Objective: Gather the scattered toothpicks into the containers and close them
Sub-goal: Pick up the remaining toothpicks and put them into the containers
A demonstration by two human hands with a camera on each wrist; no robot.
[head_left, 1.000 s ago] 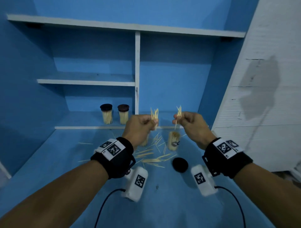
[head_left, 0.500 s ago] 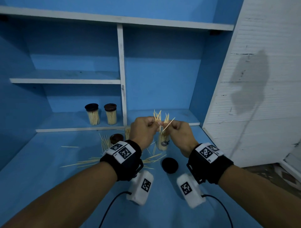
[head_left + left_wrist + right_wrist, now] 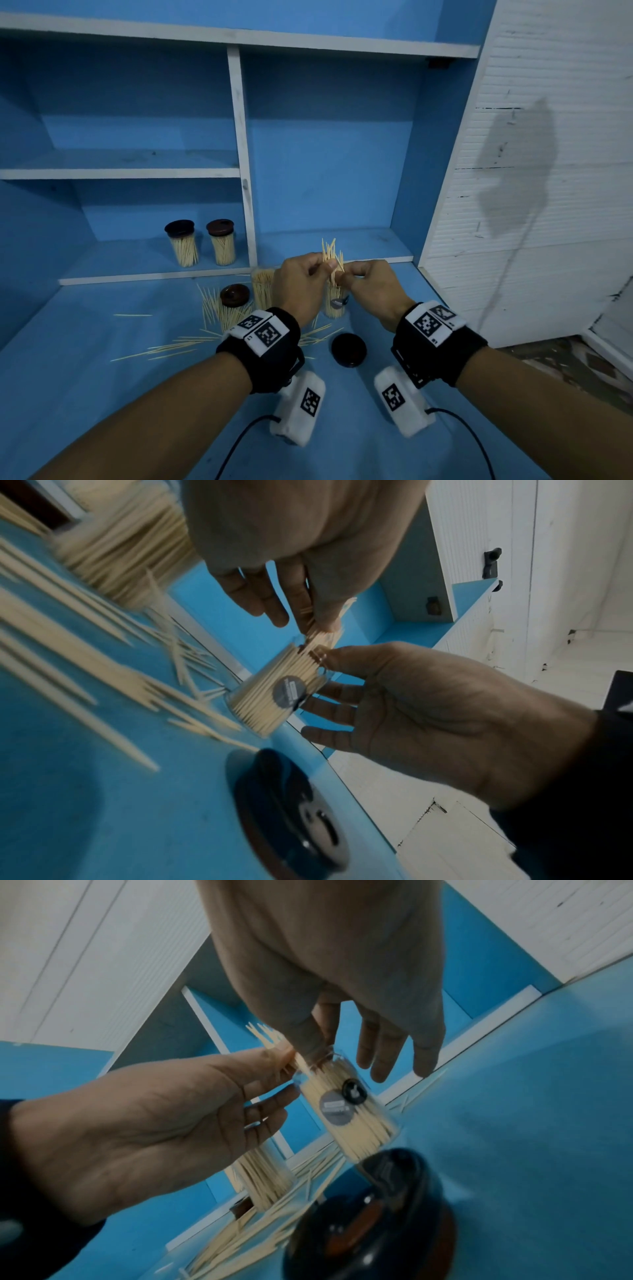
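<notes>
Nearest on the blue counter (image 3: 85, 394), a dark lid (image 3: 348, 350) is lying loose, with scattered toothpicks (image 3: 171, 346) spreading to its left.

Just beyond, both hands are meeting over an open jar (image 3: 335, 305). The left hand (image 3: 298, 286) is pinching a bundle of toothpicks (image 3: 331, 255). The right hand (image 3: 371, 289) is pinching at the same bundle, its other fingers hanging loose beside the jar.

The bundle's long axis is standing near upright, the jar mouth lying directly below; judged step: lowering it in.

Farther left, a second open jar (image 3: 262, 291) and brown lid (image 3: 234, 294) are waiting. On the back shelf (image 3: 137, 270), two closed jars (image 3: 202, 243) are standing.
</notes>
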